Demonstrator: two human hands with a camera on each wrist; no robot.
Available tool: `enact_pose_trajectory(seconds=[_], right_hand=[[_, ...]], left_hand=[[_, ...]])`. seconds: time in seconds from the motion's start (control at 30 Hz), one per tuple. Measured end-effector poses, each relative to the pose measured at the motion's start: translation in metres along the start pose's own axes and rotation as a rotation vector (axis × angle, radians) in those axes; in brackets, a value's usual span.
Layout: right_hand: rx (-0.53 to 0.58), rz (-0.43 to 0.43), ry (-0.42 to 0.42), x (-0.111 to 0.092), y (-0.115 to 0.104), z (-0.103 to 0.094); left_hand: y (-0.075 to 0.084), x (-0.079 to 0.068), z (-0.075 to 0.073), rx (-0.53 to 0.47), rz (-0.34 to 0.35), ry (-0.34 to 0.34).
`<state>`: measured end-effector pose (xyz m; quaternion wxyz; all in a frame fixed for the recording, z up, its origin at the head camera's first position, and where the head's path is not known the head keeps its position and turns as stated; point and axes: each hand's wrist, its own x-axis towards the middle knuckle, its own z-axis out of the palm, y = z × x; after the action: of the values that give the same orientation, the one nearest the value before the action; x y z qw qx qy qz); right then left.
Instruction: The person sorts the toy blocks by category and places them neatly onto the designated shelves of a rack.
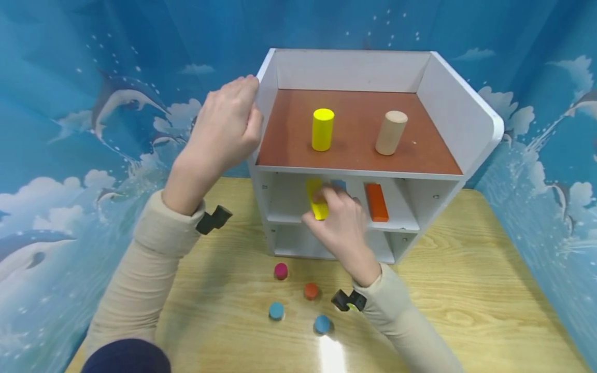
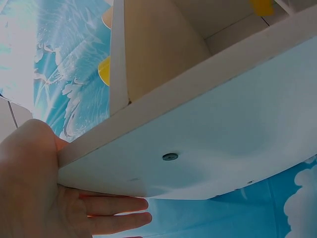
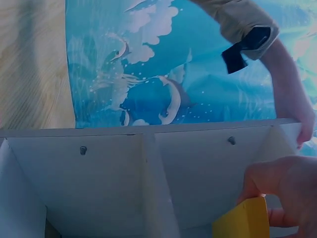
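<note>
My right hand (image 1: pixel 342 220) reaches into the middle level of a small white shelf unit (image 1: pixel 356 170) and pinches a yellow rectangular block (image 1: pixel 313 186) between thumb and fingers. In the right wrist view the end of the yellow block (image 3: pixel 242 220) shows beside the fingers. On that same level lie an orange-red block (image 1: pixel 377 203) and a blue block (image 1: pixel 339 184), the blue one partly hidden behind my right hand. My left hand (image 1: pixel 228 122) grips the front edge of the unit's left side panel (image 2: pixel 198 163), with its fingers along the outer face.
A yellow cylinder (image 1: pixel 323 129) and a plain wooden cylinder (image 1: pixel 391 133) stand on the brown top. In front, on the wooden table (image 1: pixel 224 331), lie a magenta disc (image 1: pixel 281 271), a red-orange disc (image 1: pixel 311 290) and two blue ones. Dolphin-print curtains (image 1: pixel 154 31) surround the table.
</note>
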<state>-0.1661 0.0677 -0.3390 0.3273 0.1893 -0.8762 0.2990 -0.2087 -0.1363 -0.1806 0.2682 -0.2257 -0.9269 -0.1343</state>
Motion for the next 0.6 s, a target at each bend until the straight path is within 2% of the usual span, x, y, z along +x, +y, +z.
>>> enact_pose_trajectory(seconds=[0.17,0.4,0.6], right_hand=[[-0.065,0.028,-0.013,0.007,-0.003,0.015],[-0.129,0.149,-0.114,0.014,-0.007,0.033],[-0.163,0.133,-0.072,0.012,-0.007,0.046]], left_hand=[[0.0,0.0,0.0,-0.002,0.006,0.007],[0.0,0.0,0.0,0.006,-0.01,0.003],[0.0,0.0,0.0,0.003,-0.006,0.005]])
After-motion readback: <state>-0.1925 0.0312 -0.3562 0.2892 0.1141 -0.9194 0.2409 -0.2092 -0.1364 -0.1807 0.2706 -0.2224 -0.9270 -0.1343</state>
